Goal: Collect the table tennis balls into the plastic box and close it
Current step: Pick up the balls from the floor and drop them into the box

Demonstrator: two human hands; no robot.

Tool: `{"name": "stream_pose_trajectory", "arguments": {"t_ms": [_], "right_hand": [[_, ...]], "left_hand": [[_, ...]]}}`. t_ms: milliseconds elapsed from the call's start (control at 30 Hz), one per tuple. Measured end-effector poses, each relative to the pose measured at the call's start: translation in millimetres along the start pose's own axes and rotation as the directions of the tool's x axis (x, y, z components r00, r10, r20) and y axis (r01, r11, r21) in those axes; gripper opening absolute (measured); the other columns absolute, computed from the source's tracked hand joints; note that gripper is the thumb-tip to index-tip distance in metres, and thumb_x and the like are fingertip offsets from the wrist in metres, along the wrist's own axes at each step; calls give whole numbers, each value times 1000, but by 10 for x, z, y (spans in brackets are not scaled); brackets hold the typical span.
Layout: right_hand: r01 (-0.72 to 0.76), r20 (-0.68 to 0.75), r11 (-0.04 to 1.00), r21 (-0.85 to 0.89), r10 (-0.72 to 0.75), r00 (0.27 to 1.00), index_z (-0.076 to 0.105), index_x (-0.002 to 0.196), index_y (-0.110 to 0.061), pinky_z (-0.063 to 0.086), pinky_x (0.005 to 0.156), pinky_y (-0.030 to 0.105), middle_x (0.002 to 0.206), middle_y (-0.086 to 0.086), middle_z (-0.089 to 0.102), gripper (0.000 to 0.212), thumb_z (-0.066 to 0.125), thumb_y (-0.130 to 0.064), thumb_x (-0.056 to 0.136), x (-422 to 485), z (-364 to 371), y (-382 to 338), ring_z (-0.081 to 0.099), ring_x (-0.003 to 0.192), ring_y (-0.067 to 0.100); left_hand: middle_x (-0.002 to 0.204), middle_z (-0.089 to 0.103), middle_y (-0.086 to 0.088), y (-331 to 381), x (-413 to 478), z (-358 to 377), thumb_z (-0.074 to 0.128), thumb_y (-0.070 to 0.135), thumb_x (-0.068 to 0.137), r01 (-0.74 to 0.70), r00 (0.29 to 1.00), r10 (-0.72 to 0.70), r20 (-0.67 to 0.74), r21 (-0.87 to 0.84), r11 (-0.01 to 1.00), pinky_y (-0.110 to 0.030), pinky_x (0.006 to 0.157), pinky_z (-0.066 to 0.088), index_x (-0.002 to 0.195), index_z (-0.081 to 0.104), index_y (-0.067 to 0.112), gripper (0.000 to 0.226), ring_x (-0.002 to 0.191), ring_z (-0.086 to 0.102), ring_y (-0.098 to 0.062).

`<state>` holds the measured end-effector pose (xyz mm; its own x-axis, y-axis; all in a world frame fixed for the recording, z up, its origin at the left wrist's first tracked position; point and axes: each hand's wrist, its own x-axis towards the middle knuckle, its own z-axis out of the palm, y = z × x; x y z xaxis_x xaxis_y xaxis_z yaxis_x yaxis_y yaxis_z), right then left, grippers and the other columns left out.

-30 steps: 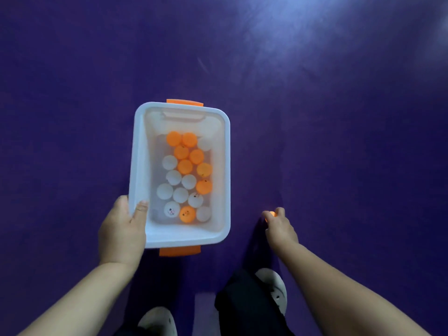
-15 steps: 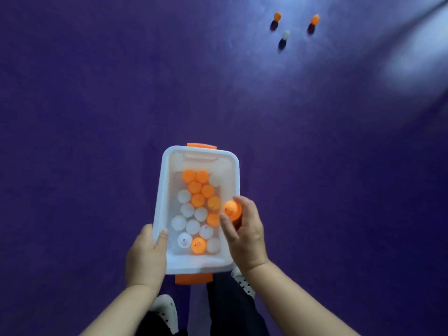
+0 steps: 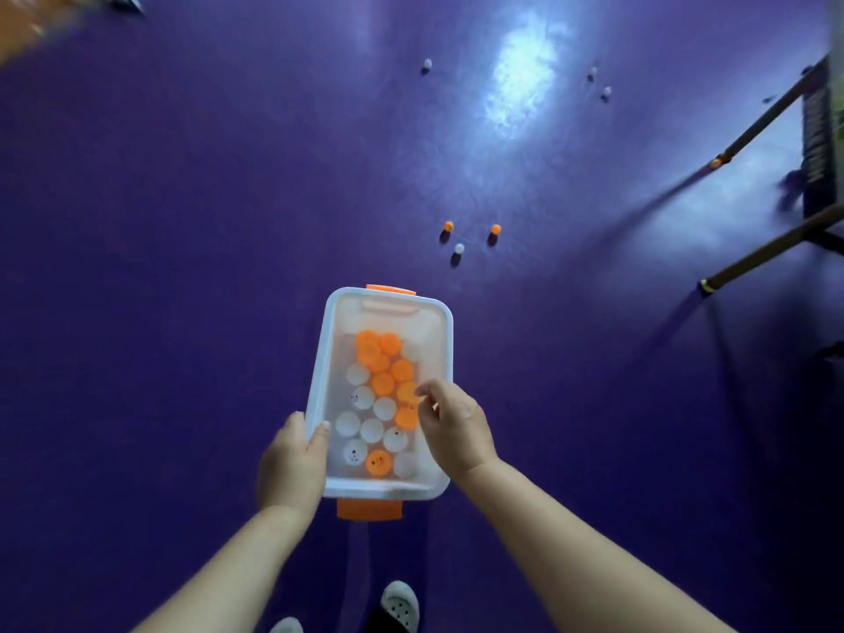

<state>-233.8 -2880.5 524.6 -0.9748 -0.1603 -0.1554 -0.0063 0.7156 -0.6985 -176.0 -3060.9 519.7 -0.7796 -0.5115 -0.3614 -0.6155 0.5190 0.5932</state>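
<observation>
A clear plastic box [image 3: 315,381] with a white rim and orange end latches has no lid on and holds several orange and white table tennis balls [image 3: 382,383]. My left hand [image 3: 290,463] grips its near left rim, thumb inside. Over the right rim hovers my right hand [image 3: 454,427], fingers loosely curled with no ball showing between them; an orange ball [image 3: 406,394] lies in the box at its fingertips. Loose on the purple floor ahead are two orange balls [image 3: 449,225] [image 3: 496,229] and a white ball [image 3: 459,248]. No lid is in view.
Three more white balls lie farther off [image 3: 427,63] [image 3: 593,71] [image 3: 606,91]. Dark table legs [image 3: 767,249] slant in from the right edge. My shoes [image 3: 401,603] show below the box. An orange blur sits at the top left corner.
My right hand picked an orange ball off the floor, carried it over the box, and now shows none in its fingers. The view tilted up, revealing more loose balls ahead.
</observation>
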Motion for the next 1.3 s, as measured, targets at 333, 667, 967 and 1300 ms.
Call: {"name": "stream_pose_trajectory", "arguments": {"t_ms": [333,667,967,1300], "right_hand": [[-8,69,996,-84,14,997,61,95,-16,51,75,37,96,1,67,18,46,-25,94,856,-1026,-809,60,86,21],[-50,55,993,-106,56,997,62,89,-13,51,72,39,89,5,67,18,47,-21,92,2433,-1315,-1199,61,80,22],[-158,-67,986,-53,155,986,66,94,-10,50,76,38,97,7,68,18,49,-14,90,3824,-1939,-919,61,89,25],[-158,-57,987,-13,157,986,66,94,-12,48,75,32,97,1,68,18,49,-12,90,5817,-2752,-175,60,90,21]], "left_hand": [[73,51,-9,1246,553,-645,47,31,94,-28,999,30,-23,88,996,-34,56,32,75,43,6,32,71,48,-32],[128,59,-14,2209,2006,-888,39,27,96,-169,978,138,159,203,964,-36,81,46,150,13,33,60,105,58,-36],[124,61,-15,3440,3138,-596,40,27,95,-216,966,179,187,197,956,-36,79,48,148,14,40,61,100,60,-36],[113,64,-19,4848,4416,211,39,25,96,-150,988,138,73,188,971,-38,75,46,148,17,37,58,83,56,-33]]}}
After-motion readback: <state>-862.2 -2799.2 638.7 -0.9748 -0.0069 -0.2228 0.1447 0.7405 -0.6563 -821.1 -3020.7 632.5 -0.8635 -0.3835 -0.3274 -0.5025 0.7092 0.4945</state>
